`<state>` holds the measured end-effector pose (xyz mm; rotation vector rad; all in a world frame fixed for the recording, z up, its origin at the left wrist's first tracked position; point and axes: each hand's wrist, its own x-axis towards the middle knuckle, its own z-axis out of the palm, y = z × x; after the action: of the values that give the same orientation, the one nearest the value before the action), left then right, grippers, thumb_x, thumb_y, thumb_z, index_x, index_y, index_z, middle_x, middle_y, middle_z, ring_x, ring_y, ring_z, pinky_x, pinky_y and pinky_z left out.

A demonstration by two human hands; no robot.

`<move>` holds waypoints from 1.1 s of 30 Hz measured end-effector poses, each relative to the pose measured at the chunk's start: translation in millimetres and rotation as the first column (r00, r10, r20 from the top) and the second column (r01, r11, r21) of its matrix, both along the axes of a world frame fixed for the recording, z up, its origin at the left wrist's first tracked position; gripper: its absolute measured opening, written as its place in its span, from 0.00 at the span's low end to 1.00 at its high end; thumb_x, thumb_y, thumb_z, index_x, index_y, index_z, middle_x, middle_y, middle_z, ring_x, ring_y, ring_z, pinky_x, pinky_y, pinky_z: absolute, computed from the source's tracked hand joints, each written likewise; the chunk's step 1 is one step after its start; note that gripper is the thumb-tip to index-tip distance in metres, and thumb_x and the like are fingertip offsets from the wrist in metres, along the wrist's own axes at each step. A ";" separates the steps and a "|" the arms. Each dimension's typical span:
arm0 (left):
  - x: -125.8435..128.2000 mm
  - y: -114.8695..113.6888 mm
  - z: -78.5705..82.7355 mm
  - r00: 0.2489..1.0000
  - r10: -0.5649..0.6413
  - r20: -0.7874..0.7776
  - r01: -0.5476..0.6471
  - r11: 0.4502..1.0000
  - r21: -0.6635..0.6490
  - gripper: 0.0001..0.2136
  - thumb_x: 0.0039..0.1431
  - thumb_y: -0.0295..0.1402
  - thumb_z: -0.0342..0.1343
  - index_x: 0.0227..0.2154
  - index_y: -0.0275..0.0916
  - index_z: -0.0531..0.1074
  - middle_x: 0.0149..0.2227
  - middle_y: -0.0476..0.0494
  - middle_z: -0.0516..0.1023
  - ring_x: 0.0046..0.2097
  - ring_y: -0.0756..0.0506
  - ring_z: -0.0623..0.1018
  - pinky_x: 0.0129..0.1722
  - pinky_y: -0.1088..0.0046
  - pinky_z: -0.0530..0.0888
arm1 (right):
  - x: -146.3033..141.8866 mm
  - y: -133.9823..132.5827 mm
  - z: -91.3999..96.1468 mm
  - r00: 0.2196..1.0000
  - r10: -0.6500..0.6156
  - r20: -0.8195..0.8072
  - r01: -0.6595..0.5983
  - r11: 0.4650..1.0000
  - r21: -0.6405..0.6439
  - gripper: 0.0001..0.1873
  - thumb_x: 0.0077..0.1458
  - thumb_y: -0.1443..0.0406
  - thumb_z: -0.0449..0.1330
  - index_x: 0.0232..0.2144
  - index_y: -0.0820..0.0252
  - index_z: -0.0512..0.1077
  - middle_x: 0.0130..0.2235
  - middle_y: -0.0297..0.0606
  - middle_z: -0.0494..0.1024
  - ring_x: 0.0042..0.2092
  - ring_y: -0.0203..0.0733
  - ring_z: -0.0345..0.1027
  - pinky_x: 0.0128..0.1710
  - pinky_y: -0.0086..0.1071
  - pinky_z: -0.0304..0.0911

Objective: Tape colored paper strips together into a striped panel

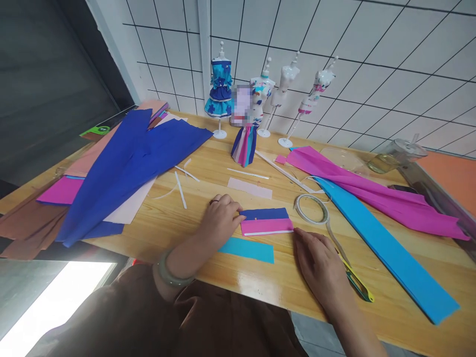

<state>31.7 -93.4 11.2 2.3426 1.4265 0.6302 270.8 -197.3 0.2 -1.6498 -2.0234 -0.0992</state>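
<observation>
On the table before me lies a pink crepe paper strip with a white tape line along its near edge. A dark blue paper strip adjoins its far edge. My left hand is closed, thumb and finger pinching the left end of the joined strips. At the pink strip's right end, the fingertips of my right hand pinch the corner. Nearer me lies a light blue paper strip, partly behind my left wrist. A tape roll rests beyond my right hand, and a yellow-green cutter lies beside it.
Blue crepe paper covers stacked sheets at left. Magenta paper and a long light blue strip lie at right. Several small mannequins, including one in a blue dress, stand at the back. A lidded glass stands far right.
</observation>
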 end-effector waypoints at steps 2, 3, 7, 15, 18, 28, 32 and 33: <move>1.2 0.2 0.5 1.000 0.002 0.002 -0.002 1.000 -0.012 0.05 0.51 0.34 0.57 0.29 0.40 0.74 0.33 0.45 0.71 0.42 0.43 0.68 0.43 0.66 0.66 | 0.2 -0.4 -0.5 1.000 0.001 0.003 -0.001 1.000 0.001 0.16 0.57 0.63 0.51 0.48 0.59 0.66 0.42 0.45 0.75 0.44 0.48 0.67 0.41 0.42 0.65; 1.6 0.5 0.8 1.000 0.002 0.008 -0.002 1.000 -0.017 0.04 0.51 0.33 0.57 0.27 0.39 0.74 0.33 0.45 0.71 0.42 0.44 0.68 0.43 0.66 0.66 | 0.4 -0.6 -0.8 1.000 0.002 0.004 -0.002 1.000 0.000 0.16 0.57 0.63 0.51 0.48 0.59 0.66 0.42 0.45 0.75 0.44 0.48 0.67 0.42 0.42 0.65; 2.2 1.0 1.8 0.993 -0.011 0.114 0.015 0.999 -0.037 0.03 0.51 0.31 0.55 0.25 0.38 0.71 0.31 0.46 0.73 0.40 0.45 0.70 0.42 0.67 0.66 | 1.3 -1.0 -2.1 1.000 0.010 0.005 -0.010 1.000 -0.010 0.16 0.57 0.64 0.51 0.48 0.60 0.65 0.42 0.45 0.75 0.45 0.48 0.66 0.42 0.43 0.65; 5.8 -2.7 2.8 0.809 0.156 0.566 0.115 0.904 -0.413 0.06 0.55 0.35 0.50 0.33 0.39 0.62 0.21 0.56 0.69 0.21 0.53 0.70 0.22 0.79 0.65 | 2.8 -0.3 -3.8 1.000 0.008 0.008 -0.008 1.000 -0.008 0.16 0.57 0.64 0.51 0.48 0.59 0.65 0.42 0.46 0.75 0.44 0.48 0.67 0.41 0.42 0.65; 5.7 -4.1 5.2 0.756 0.221 0.616 0.203 0.816 -0.542 0.14 0.55 0.37 0.51 0.42 0.39 0.59 0.20 0.58 0.67 0.18 0.53 0.70 0.18 0.79 0.66 | 1.9 -0.5 -3.2 1.000 0.000 -0.003 0.000 1.000 -0.022 0.16 0.57 0.64 0.51 0.47 0.59 0.66 0.42 0.44 0.75 0.44 0.47 0.66 0.42 0.41 0.65; 1.7 -5.8 1.8 0.722 0.143 0.677 0.428 0.676 -0.600 0.35 0.46 0.24 0.59 0.57 0.38 0.52 0.24 0.56 0.66 0.25 0.52 0.74 0.26 0.75 0.73 | 4.1 0.1 -2.9 0.999 -0.003 -0.033 0.003 1.000 -0.010 0.16 0.56 0.65 0.52 0.47 0.58 0.66 0.42 0.44 0.75 0.44 0.47 0.66 0.42 0.42 0.65; 3.6 -5.4 1.1 0.727 0.146 0.671 0.427 0.670 -0.607 0.28 0.48 0.25 0.57 0.54 0.34 0.58 0.22 0.56 0.66 0.24 0.52 0.74 0.25 0.75 0.73 | -13.4 -1.4 8.0 0.997 0.005 -0.075 -0.006 1.000 -0.010 0.14 0.56 0.65 0.52 0.46 0.58 0.67 0.41 0.44 0.75 0.43 0.48 0.66 0.40 0.43 0.64; 4.1 -5.5 1.9 0.722 0.150 0.675 0.428 0.670 -0.607 0.27 0.48 0.25 0.57 0.53 0.34 0.58 0.22 0.56 0.66 0.24 0.52 0.74 0.25 0.75 0.73 | -21.3 -1.4 11.1 0.994 -0.004 -0.111 0.004 1.000 -0.004 0.14 0.56 0.66 0.52 0.46 0.58 0.66 0.40 0.44 0.75 0.42 0.48 0.67 0.39 0.42 0.64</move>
<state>35.7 -98.9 13.1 1.3219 0.8591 0.6133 249.5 -198.8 11.3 -1.6254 -1.9386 -0.0047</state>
